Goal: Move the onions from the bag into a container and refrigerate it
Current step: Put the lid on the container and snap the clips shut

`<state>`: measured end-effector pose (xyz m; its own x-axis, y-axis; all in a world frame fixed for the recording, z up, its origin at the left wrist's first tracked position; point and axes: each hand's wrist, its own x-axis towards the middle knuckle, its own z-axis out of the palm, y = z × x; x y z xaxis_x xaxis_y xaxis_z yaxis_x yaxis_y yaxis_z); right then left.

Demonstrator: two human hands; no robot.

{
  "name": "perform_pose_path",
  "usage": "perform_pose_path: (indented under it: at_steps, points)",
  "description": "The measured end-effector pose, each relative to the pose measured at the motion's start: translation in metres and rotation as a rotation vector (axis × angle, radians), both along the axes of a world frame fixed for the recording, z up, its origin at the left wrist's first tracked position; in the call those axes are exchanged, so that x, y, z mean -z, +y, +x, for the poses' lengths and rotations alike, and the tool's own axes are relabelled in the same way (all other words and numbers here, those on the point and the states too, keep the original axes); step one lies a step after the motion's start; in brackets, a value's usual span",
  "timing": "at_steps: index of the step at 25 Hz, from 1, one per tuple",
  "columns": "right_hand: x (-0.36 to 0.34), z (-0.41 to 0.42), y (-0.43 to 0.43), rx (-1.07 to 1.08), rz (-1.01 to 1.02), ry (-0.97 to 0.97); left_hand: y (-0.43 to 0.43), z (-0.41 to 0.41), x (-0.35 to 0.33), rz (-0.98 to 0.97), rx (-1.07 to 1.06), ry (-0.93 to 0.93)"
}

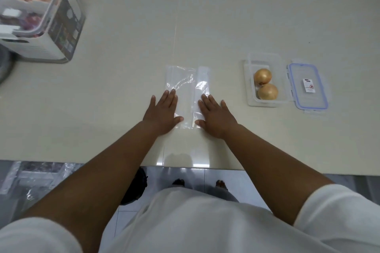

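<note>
Two onions (265,85) are seen inside a clear open container (251,86), with an emptied bag (186,92) pressed flat beside it.

Both onions are laid touching each other in the lidless container, at the right of the pale surface (123,78). A blue-rimmed lid (307,87) is set just to its right, bearing a small white label (307,86) whose writing is too small to be read. The transparent bag is held down at its near end by the left hand (162,112) and right hand (216,117), fingers spread flat and gripping nothing. A lidded storage tub (41,18) is placed at the far left, its contents blurred.
</note>
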<state>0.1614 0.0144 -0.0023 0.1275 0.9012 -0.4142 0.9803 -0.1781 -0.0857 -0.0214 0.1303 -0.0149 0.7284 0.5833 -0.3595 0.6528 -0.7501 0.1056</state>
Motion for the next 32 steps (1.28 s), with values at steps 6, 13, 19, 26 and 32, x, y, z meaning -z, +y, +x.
perform_pose_path:
  at_steps: [6,13,19,26,32]
  points:
    - [-0.008,0.000,-0.007,0.015,0.117,0.077,-0.005,0.006,-0.010,0.040,-0.007,-0.133]
    - [-0.024,0.041,-0.095,0.171,0.460,0.257,-0.050,0.062,-0.043,0.045,-0.115,-0.480]
    - [-0.036,0.183,-0.169,0.590,0.719,0.171,-0.112,0.192,-0.075,-0.180,-0.037,-0.632]
    - [-0.047,0.338,-0.173,1.084,0.418,0.264,-0.162,0.374,-0.086,-0.328,-0.098,-0.429]
    - [-0.044,0.377,-0.166,1.072,0.260,0.252,-0.153,0.440,-0.055,-0.432,-0.567,-0.196]
